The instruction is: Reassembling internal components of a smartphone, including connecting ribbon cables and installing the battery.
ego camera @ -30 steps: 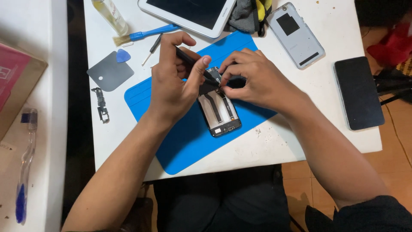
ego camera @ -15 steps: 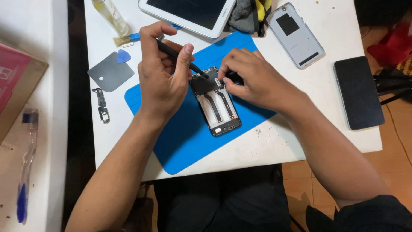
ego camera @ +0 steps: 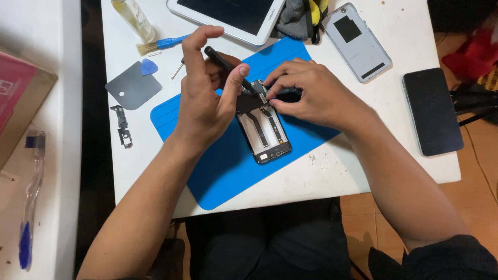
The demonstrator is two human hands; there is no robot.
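Pinching black tool (ego camera: pixel 228 66): left hand (ego camera: pixel 205 98) | right hand (ego camera: pixel 311 93) clamps opened phone (ego camera: pixel 262 127) | blue mat (ego camera: pixel 223 166)

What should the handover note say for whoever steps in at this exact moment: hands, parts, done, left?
Left hand: grips a slim black screwdriver, tip down at the top end of the opened black phone.
Right hand: fingers press on the phone's top end, steadying it.
Phone lies face down on the blue rubber mat, back off, flex cables exposed.
Done: grey back cover lies apart on the white table; small black bracket and grey shield plate sit left of the mat.
Left: the phone's top end is being worked on; reassembly not begun.
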